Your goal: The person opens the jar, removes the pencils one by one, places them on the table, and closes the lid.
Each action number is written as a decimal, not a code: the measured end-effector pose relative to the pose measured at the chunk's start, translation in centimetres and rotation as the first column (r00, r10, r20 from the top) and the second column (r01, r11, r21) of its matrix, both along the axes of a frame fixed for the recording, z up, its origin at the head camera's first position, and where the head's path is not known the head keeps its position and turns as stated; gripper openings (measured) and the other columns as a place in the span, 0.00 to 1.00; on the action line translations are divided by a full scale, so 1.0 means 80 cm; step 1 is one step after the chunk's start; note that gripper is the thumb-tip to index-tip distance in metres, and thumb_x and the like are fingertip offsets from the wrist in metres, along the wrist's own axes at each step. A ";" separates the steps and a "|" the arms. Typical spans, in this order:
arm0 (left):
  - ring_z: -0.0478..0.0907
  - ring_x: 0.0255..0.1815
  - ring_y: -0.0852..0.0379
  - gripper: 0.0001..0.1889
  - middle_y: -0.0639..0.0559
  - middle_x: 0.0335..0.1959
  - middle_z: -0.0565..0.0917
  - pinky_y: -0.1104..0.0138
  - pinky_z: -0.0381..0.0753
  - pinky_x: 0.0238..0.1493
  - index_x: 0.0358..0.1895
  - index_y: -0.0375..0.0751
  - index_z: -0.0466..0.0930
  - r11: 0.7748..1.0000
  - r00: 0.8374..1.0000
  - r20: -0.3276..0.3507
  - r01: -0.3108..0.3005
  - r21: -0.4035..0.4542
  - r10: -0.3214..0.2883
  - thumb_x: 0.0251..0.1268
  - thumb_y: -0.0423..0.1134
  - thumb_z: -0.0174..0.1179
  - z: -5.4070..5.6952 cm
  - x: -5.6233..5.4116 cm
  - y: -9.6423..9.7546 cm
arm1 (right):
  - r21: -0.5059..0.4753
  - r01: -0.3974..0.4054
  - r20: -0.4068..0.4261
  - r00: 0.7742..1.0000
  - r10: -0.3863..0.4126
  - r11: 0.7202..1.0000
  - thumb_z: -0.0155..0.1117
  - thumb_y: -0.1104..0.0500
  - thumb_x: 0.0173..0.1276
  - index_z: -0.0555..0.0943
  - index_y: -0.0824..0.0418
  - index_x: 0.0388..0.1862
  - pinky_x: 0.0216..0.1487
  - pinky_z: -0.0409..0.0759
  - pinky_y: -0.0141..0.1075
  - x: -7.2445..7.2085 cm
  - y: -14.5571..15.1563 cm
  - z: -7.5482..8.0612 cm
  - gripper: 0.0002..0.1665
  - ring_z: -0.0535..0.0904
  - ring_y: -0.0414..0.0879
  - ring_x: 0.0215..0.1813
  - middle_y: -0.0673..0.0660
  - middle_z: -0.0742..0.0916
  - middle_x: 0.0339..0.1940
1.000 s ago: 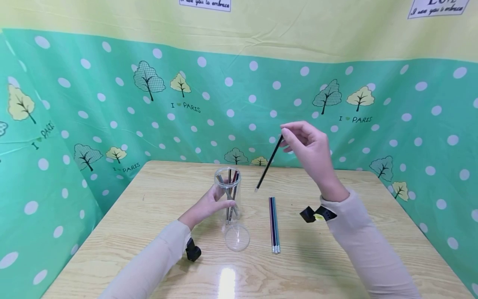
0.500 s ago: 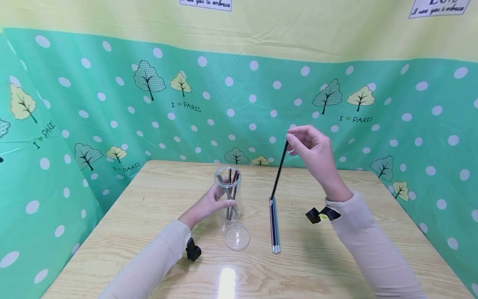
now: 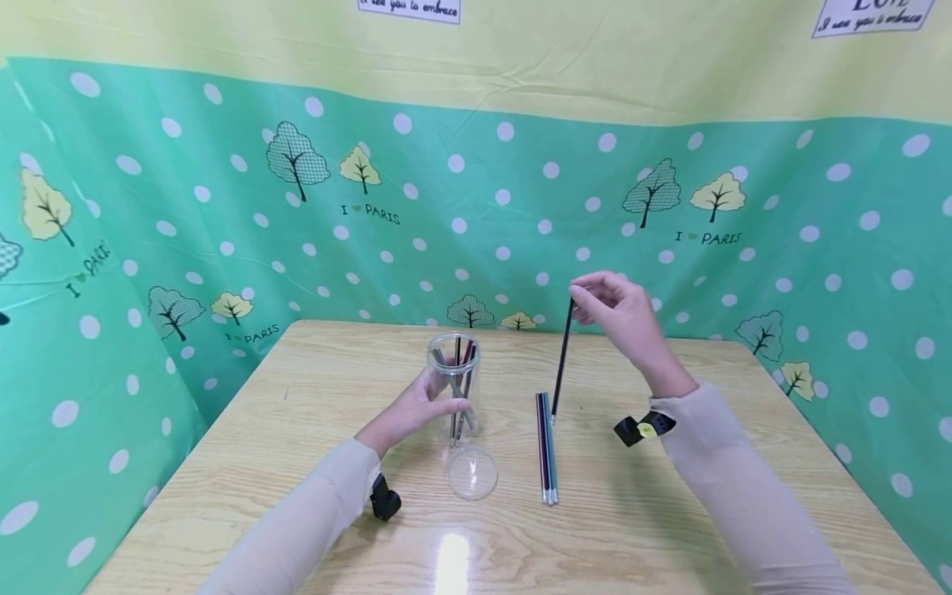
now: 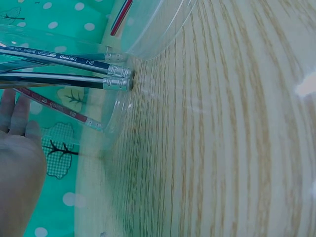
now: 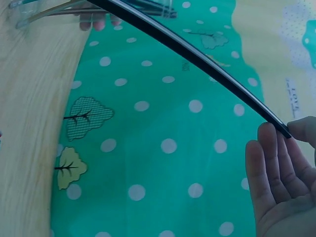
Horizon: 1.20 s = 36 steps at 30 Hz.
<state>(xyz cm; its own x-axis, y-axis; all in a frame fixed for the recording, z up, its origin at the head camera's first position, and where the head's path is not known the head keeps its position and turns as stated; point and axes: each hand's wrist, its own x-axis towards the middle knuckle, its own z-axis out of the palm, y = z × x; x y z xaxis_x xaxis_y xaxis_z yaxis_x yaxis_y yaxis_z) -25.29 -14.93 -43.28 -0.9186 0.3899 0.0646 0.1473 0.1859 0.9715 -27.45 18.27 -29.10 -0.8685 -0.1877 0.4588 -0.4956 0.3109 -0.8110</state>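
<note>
You pinch a black pencil [image 3: 563, 357] by its upper end above the bench [image 3: 327, 388], the grip of your right hand [image 3: 623, 312] narrow, thumb and fingertips meeting on the shaft. The pencil hangs steeply, its top leaning slightly right, its silvery end down at the right edge of a row of pencils [image 3: 547, 450]; whether that end touches the row or the wood, you cannot tell. The row lies flat on the bench, dark and teal barrels side by side, silver ends toward you.

To the left of the row, your left hand [image 3: 419, 409] wraps a clear jar [image 3: 476, 384], that grip holding it upright on the bench, thumb at the near side and fingers behind. Inside the jar, loose pencils [image 3: 467, 382] cross at angles, silver ends down; the left wrist view shows a red pencil [image 4: 54, 104] leaning apart from darker ones, with "HB" legible on 2 barrels. A clear round lid [image 3: 473, 489] lies on the bench just on your side of the jar.

Pale sleeves [image 3: 305, 512] cover your arms, with 1 black camera [image 3: 385, 500] at each wrist. Behind the bench hangs a green and yellow curtain [image 3: 476, 186] printed with white dots, trees and "PARIS"
</note>
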 end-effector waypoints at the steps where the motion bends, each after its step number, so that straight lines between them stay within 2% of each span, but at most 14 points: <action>1: 0.48 0.80 0.49 0.47 0.50 0.80 0.55 0.49 0.45 0.77 0.80 0.58 0.50 1.000 1.000 0.000 0.001 0.001 -0.001 0.62 0.48 0.71 0.000 0.000 0.000 | 0.009 -0.001 0.017 1.000 0.001 1.000 0.64 0.48 0.74 0.82 0.63 0.54 0.43 0.86 0.41 -0.003 0.002 -0.003 0.21 0.85 0.54 0.38 0.59 0.87 0.36; 7: 0.48 0.80 0.49 0.47 0.50 0.80 0.54 0.49 0.45 0.77 0.80 0.57 0.50 1.000 1.000 -0.011 0.013 0.008 -0.013 0.63 0.47 0.70 -0.001 -0.002 0.000 | 0.029 -0.016 0.146 0.989 0.011 0.999 0.64 0.44 0.73 0.81 0.62 0.55 0.46 0.86 0.43 -0.015 0.012 -0.022 0.24 0.85 0.59 0.41 0.60 0.87 0.37; 12: 0.48 0.80 0.50 0.47 0.50 0.80 0.54 0.51 0.46 0.77 0.80 0.58 0.50 1.000 1.000 -0.010 0.003 -0.001 -0.003 0.62 0.48 0.71 0.000 0.000 0.001 | 0.030 -0.037 0.247 0.969 0.028 0.999 0.64 0.47 0.73 0.80 0.64 0.57 0.45 0.87 0.42 -0.023 0.017 -0.038 0.24 0.85 0.56 0.41 0.61 0.87 0.38; 16: 0.49 0.80 0.50 0.47 0.49 0.80 0.54 0.51 0.46 0.77 0.80 0.57 0.50 1.000 1.000 -0.012 -0.002 -0.010 0.002 0.62 0.48 0.71 0.001 0.000 0.001 | 0.037 -0.051 0.301 0.953 0.038 0.998 0.63 0.48 0.75 0.79 0.67 0.57 0.47 0.86 0.41 -0.027 0.020 -0.049 0.24 0.85 0.53 0.41 0.62 0.86 0.39; 23: 0.49 0.80 0.50 0.48 0.50 0.80 0.54 0.51 0.46 0.77 0.80 0.57 0.50 1.000 1.000 -0.003 -0.010 -0.013 0.010 0.62 0.49 0.71 0.003 0.002 0.001 | 0.049 -0.068 0.391 0.920 0.043 0.997 0.61 0.49 0.76 0.78 0.69 0.58 0.51 0.85 0.46 -0.035 0.026 -0.072 0.24 0.85 0.53 0.42 0.63 0.85 0.43; 30: 0.49 0.80 0.50 0.47 0.50 0.80 0.54 0.52 0.46 0.77 0.80 0.57 0.50 1.000 1.000 -0.005 -0.009 -0.011 0.009 0.62 0.48 0.71 0.004 0.003 0.002 | 0.034 -0.099 0.482 0.873 0.071 0.994 0.59 0.54 0.77 0.76 0.73 0.59 0.47 0.86 0.40 -0.040 0.021 -0.109 0.23 0.84 0.46 0.39 0.60 0.84 0.42; 36: 0.49 0.80 0.50 0.48 0.50 0.80 0.54 0.52 0.46 0.77 0.80 0.56 0.50 1.000 1.000 -0.006 -0.008 -0.006 0.008 0.62 0.48 0.71 0.003 0.002 0.001 | 0.047 -0.121 0.518 0.852 0.080 0.992 0.59 0.57 0.77 0.73 0.77 0.60 0.48 0.86 0.43 -0.042 0.015 -0.139 0.25 0.84 0.45 0.38 0.60 0.85 0.41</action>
